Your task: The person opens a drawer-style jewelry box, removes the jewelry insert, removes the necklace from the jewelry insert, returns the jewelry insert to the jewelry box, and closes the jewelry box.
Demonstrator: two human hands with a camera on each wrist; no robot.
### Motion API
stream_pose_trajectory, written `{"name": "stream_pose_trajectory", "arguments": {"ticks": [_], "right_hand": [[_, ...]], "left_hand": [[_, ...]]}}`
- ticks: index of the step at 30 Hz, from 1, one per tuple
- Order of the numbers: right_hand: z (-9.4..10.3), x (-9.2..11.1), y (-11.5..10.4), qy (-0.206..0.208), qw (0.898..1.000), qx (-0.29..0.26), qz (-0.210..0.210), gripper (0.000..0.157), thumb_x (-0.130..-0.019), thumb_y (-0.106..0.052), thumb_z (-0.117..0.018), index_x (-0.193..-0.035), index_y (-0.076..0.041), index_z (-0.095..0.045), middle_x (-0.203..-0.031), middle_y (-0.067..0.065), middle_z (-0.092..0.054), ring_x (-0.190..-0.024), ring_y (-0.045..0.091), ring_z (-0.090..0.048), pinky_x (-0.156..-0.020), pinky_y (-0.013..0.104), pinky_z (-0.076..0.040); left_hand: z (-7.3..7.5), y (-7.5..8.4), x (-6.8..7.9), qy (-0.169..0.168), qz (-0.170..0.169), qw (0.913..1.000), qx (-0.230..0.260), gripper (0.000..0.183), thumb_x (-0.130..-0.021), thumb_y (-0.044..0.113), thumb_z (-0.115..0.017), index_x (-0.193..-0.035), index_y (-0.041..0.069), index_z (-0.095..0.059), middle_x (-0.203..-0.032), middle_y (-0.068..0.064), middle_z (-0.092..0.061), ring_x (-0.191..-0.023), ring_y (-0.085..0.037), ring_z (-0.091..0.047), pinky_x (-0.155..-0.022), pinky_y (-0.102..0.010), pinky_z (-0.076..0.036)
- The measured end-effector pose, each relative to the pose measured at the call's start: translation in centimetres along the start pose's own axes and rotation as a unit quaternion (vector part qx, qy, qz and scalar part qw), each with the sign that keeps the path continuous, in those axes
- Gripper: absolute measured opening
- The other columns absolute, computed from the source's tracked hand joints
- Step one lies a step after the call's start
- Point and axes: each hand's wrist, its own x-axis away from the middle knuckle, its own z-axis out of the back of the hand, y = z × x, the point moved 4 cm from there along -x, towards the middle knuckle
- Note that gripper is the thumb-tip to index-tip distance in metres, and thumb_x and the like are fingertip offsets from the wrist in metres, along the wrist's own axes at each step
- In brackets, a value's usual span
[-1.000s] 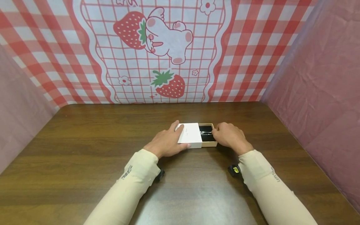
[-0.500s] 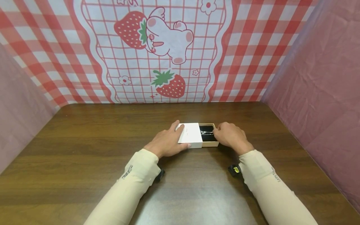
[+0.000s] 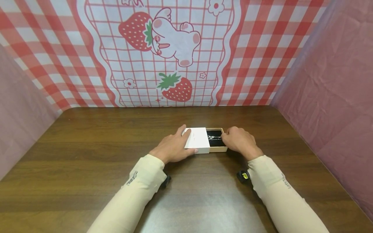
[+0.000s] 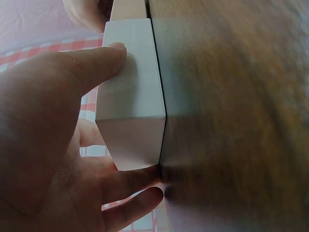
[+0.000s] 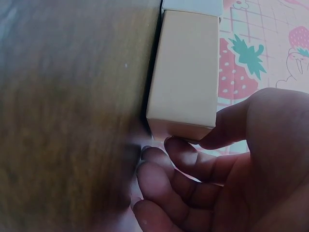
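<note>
A small white box sleeve (image 3: 201, 138) lies on the table, its inner drawer (image 3: 218, 149) pulled partway out to the right. The drawer is tan outside with a black lining, and a silver piece of jewelry with a thin chain (image 3: 211, 138) rests in it. My left hand (image 3: 172, 148) grips the sleeve from the left; in the left wrist view the thumb presses its near side (image 4: 140, 92). At the drawer's right end, my right hand (image 3: 239, 141) pinches the end wall between thumb and index finger, the other fingers curled below. The part of the drawer inside the sleeve is hidden.
The box stands on a brown wooden table (image 3: 102, 139). Behind the table hangs a red-and-white checked cloth (image 3: 256, 58) with strawberries, and pink cloth (image 3: 329, 97) closes off the sides. A dark wrist camera (image 3: 243, 176) sits at the right wrist.
The drawer has slid slightly farther right out of the sleeve, with my right hand moving along with it. My left hand and the sleeve have stayed nearly still.
</note>
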Motion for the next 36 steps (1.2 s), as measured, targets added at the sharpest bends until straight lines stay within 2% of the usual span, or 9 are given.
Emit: {"name": "stream_pose_trajectory", "arguments": {"ticks": [24, 36], "right_hand": [[0.16, -0.03, 0.05, -0.009, 1.000, -0.005, -0.008, 0.043, -0.099, -0.036, -0.043, -0.112, -0.005, -0.070, -0.103, 0.013, -0.064, -0.089, 0.032, -0.056, -0.073, 0.051, -0.047], [0.19, 0.00, 0.31, -0.003, 1.000, -0.003, -0.010, 0.043, -0.098, -0.037, -0.042, -0.109, -0.006, -0.070, -0.105, 0.014, -0.065, -0.091, 0.032, -0.058, -0.072, 0.052, -0.047]], "left_hand": [[0.27, 0.05, 0.00, -0.003, 0.003, 1.0000, -0.001, 0.086, -0.095, 0.059, -0.056, -0.160, 0.011, -0.025, -0.165, -0.015, -0.016, -0.125, -0.041, -0.053, -0.103, -0.049, -0.044], [0.15, 0.13, -0.03, -0.012, 0.011, 0.9999, 0.001, 0.086, -0.095, 0.060, -0.056, -0.160, 0.013, -0.024, -0.166, -0.013, -0.015, -0.128, -0.040, -0.051, -0.106, -0.048, -0.042]]}}
